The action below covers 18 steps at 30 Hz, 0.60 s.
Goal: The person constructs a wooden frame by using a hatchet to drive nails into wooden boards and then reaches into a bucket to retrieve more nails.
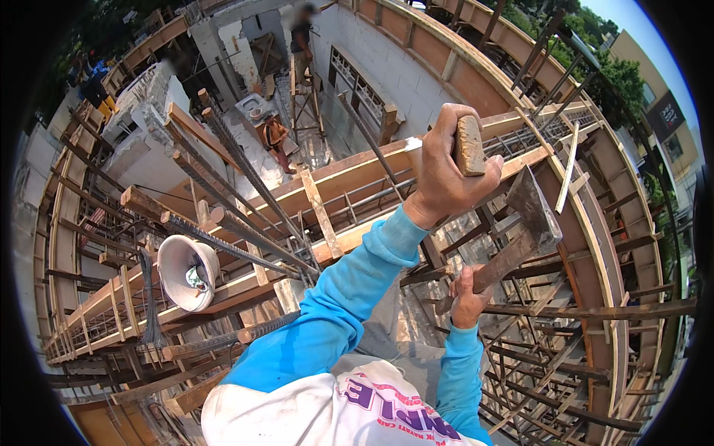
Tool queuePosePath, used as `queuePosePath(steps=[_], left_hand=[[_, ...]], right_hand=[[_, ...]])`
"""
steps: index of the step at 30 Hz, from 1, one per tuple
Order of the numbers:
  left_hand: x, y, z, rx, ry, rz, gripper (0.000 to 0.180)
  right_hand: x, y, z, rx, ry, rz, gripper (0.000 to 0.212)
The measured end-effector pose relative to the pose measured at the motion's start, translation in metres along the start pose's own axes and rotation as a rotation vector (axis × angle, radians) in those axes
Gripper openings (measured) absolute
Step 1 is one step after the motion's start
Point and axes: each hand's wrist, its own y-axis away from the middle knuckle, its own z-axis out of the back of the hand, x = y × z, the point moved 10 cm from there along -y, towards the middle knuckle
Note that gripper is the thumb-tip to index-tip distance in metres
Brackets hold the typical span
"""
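Hatchet [518, 251], grasped by fingers of right hand [468, 299], handle slanted far-right; head [535, 212] held right of, and nearer than, wooden block [468, 146] clenched in left hand [449, 169].

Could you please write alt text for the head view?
A person's left-hand grip holds a wooden piece and the right-hand grip a hatchet-like tool, above timber formwork and steel bars on a construction site. A pale bucket is at left; other people are farther off.

You've 2 hands [470, 297], w/ 1 held wood blk [468, 146] & 1 hatchet [506, 263]; also 1 bucket [171, 269], min. 3 other ppl [274, 138].
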Motion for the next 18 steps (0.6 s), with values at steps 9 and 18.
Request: queuePosePath(steps=[9,18], left_hand=[[-0.003,-0.004,0.012,-0.028,0.097,-0.01,0.036],[0.009,0.002,0.015,-0.054,0.2,0.081,0.038]], right_hand=[[-0.202,0.05,0.034,0.023,0.126,-0.778,0.023],[0.002,-0.011,0.023,-0.092,-0.024,0.163,0.024]])
